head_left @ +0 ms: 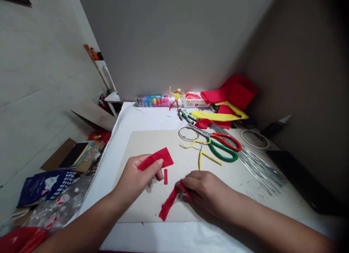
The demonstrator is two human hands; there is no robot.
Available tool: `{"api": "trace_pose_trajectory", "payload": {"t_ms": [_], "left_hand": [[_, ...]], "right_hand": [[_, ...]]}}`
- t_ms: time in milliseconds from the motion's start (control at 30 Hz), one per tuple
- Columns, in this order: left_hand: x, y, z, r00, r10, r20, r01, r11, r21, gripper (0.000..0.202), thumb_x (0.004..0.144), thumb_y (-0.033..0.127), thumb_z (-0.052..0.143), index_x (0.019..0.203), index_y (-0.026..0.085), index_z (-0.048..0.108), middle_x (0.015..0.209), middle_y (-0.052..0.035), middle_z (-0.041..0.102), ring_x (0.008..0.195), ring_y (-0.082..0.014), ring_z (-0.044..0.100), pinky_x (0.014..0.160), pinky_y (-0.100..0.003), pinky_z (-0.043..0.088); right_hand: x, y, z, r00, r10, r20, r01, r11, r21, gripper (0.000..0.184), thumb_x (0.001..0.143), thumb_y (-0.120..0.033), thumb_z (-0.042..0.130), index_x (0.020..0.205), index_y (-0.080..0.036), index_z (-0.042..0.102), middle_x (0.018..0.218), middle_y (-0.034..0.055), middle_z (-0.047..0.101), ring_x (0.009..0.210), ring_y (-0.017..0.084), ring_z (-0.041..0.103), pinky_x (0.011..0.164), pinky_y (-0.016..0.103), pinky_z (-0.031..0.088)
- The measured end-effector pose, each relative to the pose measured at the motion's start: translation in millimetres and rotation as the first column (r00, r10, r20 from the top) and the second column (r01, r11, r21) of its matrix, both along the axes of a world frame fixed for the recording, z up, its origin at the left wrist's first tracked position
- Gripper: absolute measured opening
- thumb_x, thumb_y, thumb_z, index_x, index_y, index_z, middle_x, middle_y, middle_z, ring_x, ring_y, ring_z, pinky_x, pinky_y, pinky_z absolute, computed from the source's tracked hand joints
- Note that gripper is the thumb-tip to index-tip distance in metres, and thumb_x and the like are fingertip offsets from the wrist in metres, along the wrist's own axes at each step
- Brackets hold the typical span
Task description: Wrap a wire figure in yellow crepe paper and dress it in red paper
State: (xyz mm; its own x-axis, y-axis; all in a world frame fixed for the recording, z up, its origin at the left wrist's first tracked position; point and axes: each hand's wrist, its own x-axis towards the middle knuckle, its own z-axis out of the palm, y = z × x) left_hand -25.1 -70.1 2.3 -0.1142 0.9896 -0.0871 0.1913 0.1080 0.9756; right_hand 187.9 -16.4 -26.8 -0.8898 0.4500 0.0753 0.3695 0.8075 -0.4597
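Note:
My left hand [145, 170] pinches a flat red piece of crepe-like paper [160, 159] between thumb and fingers, above the beige board [128, 195]. A small red strip [165, 176] lies just right of those fingers. Low over the board, my right hand [205, 191] is closed on red material, and a longer red strip [169, 205] trails leftward from its fingertips. Something small and shiny shows beneath them, too unclear to name. Beyond the right hand lies a wire figure [201, 151] with yellow-wrapped limbs. Scissors [222, 145] with red and green handles rest behind it.
A bundle of silvery wires [259, 169], a tape roll [255, 139] and a black flat object [302, 180] lie at right. Yellow strips [220, 116], red paper [231, 91] and a yellow-and-red figure [177, 96] are at the back. Bags [46, 185] crowd the left.

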Motion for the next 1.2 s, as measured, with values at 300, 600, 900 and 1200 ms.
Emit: {"api": "trace_pose_trajectory", "payload": {"t_ms": [300,600,900,1200], "left_hand": [[-1,-1,-0.8,0.999,0.018,-0.035,-0.017,1.000,0.007,0.035,0.085,0.038,0.055,0.060,0.015,0.060,0.061,-0.0024,0.063,0.057,-0.0117,0.053,0.058,-0.025,0.042],[9,-5,-1.7,0.999,0.003,-0.039,-0.003,1.000,0.013,0.034,0.085,0.035,0.054,0.057,0.015,0.060,0.058,-0.0012,0.061,0.055,-0.0108,0.052,0.057,-0.023,0.042],[25,-14,-11.5,0.930,-0.368,-0.006,0.368,0.929,0.036,0.037,0.087,0.033,0.049,0.065,0.011,0.068,0.063,-0.0080,0.065,0.056,-0.0141,0.057,0.055,-0.026,0.044],[13,-6,-1.8,0.966,-0.258,0.009,0.258,0.966,-0.022,0.038,0.087,0.038,0.048,0.064,0.014,0.067,0.060,-0.0036,0.062,0.058,-0.0132,0.052,0.055,-0.024,0.041]], "right_hand": [[-2,-1,4.5,0.996,0.014,0.092,-0.034,0.975,0.218,0.022,0.092,-0.019,0.043,0.079,-0.016,0.060,0.067,0.0050,0.062,0.058,0.014,0.050,0.056,0.028,0.032],[-3,-4,10.4,0.875,-0.365,-0.319,0.201,0.872,-0.447,0.029,0.082,-0.027,0.062,0.111,-0.020,0.060,0.089,0.0058,0.064,0.074,0.015,0.058,0.067,0.028,0.046],[-9,-3,18.0,0.734,-0.592,-0.331,-0.044,0.445,-0.894,0.018,0.080,-0.031,0.066,0.077,-0.016,0.055,0.070,0.0005,0.061,0.065,0.012,0.057,0.063,0.026,0.045],[-4,2,20.8,0.761,-0.591,-0.268,0.064,0.480,-0.875,0.023,0.081,-0.036,0.064,0.076,-0.016,0.054,0.066,-0.0027,0.055,0.059,0.009,0.052,0.056,0.021,0.040]]}}
